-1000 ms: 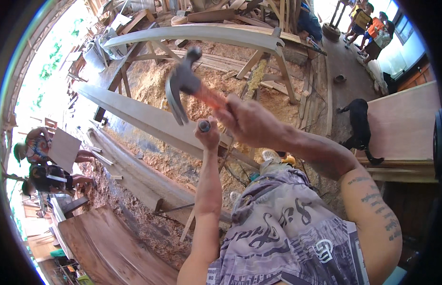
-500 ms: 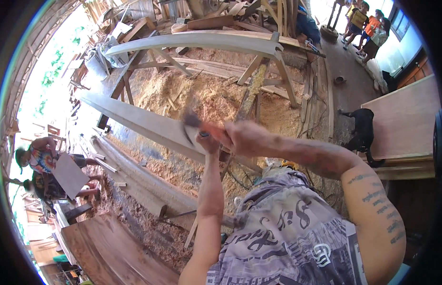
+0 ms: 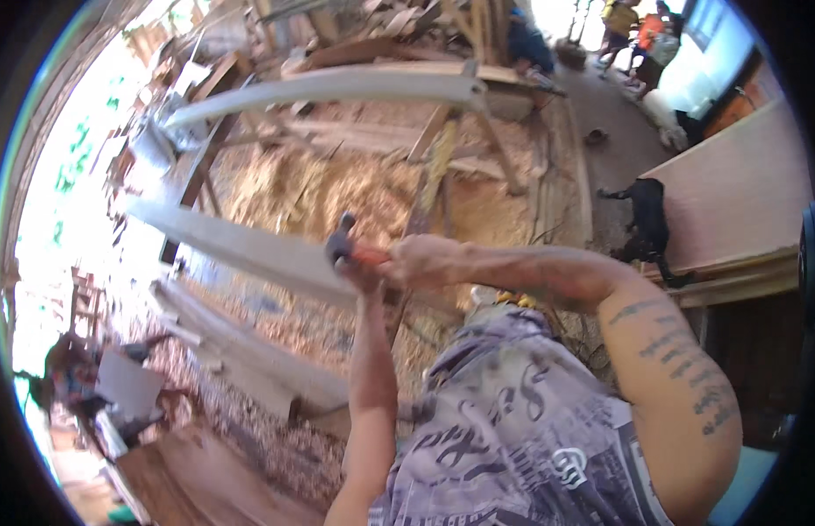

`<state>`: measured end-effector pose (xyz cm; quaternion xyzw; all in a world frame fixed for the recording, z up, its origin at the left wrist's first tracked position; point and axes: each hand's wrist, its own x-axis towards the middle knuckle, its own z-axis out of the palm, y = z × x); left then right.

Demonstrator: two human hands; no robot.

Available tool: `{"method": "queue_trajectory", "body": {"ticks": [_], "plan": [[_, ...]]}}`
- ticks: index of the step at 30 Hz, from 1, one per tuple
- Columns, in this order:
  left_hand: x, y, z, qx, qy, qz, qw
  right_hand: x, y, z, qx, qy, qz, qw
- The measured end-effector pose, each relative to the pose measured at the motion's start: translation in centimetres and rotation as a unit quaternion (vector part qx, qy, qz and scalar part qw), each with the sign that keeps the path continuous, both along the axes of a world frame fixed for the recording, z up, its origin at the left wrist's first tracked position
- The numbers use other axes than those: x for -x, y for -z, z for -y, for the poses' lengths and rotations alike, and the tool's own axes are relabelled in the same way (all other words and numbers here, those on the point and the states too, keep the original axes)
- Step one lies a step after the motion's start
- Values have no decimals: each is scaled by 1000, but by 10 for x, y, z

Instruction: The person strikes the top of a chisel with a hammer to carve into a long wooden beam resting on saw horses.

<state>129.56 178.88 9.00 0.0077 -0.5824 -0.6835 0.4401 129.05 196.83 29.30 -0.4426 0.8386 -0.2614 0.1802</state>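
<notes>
My right hand [image 3: 425, 261] is closed around the orange handle of a hammer [image 3: 368, 254]. The hammer's dark head is right over my left hand [image 3: 362, 279] and partly covers it. The fingers of my left hand are curled closed at the upper face of a long, pale, tapering timber [image 3: 223, 241]. What they grip is hidden behind the hammer head. That timber slants from the far left to below my hands, and its near end is out of sight.
Another curved timber [image 3: 328, 89] rests on a trestle [image 3: 495, 145] farther back. Wood shavings [image 3: 311, 184] cover the ground. A black dog [image 3: 648, 219] stands at the right beside a plywood panel [image 3: 732, 180]. People [image 3: 640, 39] stand far right; someone at left is near a pale sheet [image 3: 129, 383].
The hammer's head is now nearer my left hand and less blurred. The whole view has shifted, so the surroundings sit farther left and are smeared. Both hands keep their closed grip.
</notes>
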Motion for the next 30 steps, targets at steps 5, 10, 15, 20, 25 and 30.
{"method": "queue_trajectory", "body": {"ticks": [5,10,15,20,25,30], "plan": [[-15,-19,6,83,-161,129,975,1,-117,25,67,9,34,997],[-33,-29,1,-42,-94,122,987,-10,-56,24,174,-3,22,984],[-35,-8,17,-22,-70,151,986,14,-40,13,-33,-56,66,996],[-36,-27,12,-46,-41,192,979,7,-92,34,134,11,11,991],[-28,-6,6,-156,26,81,984,5,-5,21,14,-67,-16,998],[-24,28,40,58,-101,177,977,-13,-90,36,-6,-75,80,994]]}}
